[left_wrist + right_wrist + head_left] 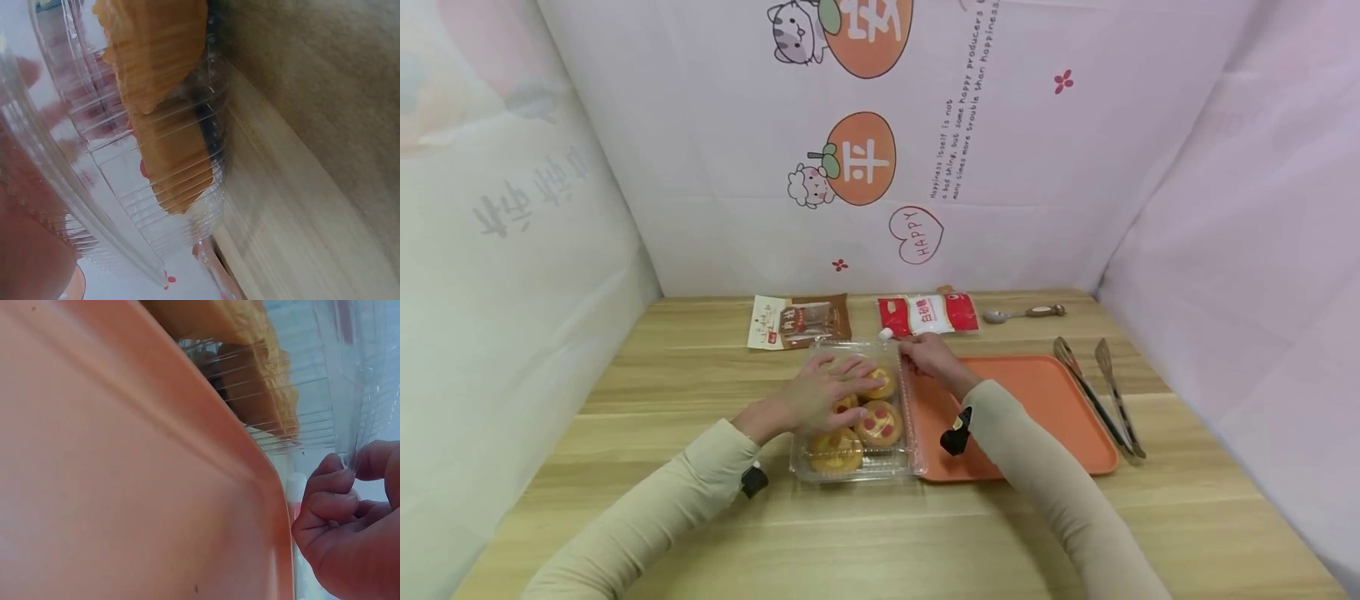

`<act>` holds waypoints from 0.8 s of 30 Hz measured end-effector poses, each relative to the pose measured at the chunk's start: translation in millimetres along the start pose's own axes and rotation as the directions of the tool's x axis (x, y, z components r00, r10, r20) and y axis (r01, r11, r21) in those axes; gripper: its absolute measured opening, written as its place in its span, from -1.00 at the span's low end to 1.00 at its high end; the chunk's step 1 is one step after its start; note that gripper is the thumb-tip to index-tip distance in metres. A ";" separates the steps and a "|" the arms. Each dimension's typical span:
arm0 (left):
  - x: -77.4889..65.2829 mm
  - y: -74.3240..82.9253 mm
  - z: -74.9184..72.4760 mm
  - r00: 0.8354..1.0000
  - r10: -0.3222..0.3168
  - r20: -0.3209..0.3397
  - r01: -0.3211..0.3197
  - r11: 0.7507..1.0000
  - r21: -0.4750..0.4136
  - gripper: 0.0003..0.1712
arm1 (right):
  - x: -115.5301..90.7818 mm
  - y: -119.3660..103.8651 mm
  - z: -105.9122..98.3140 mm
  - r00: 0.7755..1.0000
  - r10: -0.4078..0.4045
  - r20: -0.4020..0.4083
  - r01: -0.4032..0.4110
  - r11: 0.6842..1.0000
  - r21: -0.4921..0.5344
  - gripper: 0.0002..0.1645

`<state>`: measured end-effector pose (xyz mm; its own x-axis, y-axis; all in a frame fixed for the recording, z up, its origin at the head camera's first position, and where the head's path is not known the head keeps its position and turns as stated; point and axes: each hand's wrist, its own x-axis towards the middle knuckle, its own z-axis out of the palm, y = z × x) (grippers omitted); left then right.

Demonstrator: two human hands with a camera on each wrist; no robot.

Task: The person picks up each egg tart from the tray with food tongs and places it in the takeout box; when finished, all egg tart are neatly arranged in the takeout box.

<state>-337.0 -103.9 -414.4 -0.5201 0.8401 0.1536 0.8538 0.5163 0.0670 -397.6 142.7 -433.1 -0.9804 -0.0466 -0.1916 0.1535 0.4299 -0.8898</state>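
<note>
A clear plastic clamshell box [895,462] stands on the table with several round egg tarts [878,423] inside, some topped with red pieces. Its lid lies down over the tarts. My left hand [827,394] rests on top of the lid, fingers spread. At the box's far right corner my right hand [931,357] pinches the plastic rim between thumb and curled fingers; the right wrist view shows this right hand [350,512] close up beside the tray's corner. Through the ribbed side wall in the left wrist view, the tarts' orange-brown sides [175,156] show.
An orange tray [1037,400] lies right of the box, its left edge against it. Tongs [1116,400] lie across the tray's right side. Behind are a brown-and-cream packet [797,322], a red-and-white bag [928,314] with a white cap, and a spoon [1026,313]. Cloth walls enclose the table.
</note>
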 end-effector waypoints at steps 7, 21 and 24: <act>0.4 1.1 -2.7 1.000 -0.002 0.023 0.002 1.000 0.002 -0.40 | -33.3 3.5 -7.0 0.995 -0.066 0.071 0.067 0.997 -0.023 -0.67; -0.3 5.3 -6.4 1.000 0.012 0.001 -0.012 1.000 -0.004 -0.41 | -139.6 37.8 -10.9 0.838 -0.048 0.544 -0.055 0.984 0.171 -0.77; -0.1 6.0 -3.5 1.000 0.008 -0.002 -0.008 1.000 -0.003 -0.41 | -145.2 41.7 -9.9 0.843 -0.058 0.535 -0.026 0.989 0.149 -0.79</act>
<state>-331.7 -101.5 -410.5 -0.5130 0.8441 0.1561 0.8581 0.5088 0.0691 -250.1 176.3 -438.2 -0.7687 -0.5470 -0.3315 0.1958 0.2921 -0.9361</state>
